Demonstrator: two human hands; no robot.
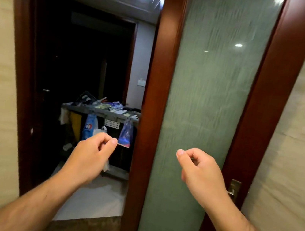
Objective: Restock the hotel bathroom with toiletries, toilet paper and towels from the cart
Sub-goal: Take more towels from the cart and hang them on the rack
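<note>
One cart (81, 107) stands far off, past the open doorway, in a dim hall. Small packets (113, 107) are heaped on top; plastic bags (126, 134) hang from its front rail. Likely light, slippery, crushable: pinch packets by edges, bags by necks. Left hand (91, 153) and right hand (198, 170) are raised near, fingers curled to thumbs, apparently holding nothing. Frosted glass door (212, 85) at right; stone threshold (86, 226) near.
</note>
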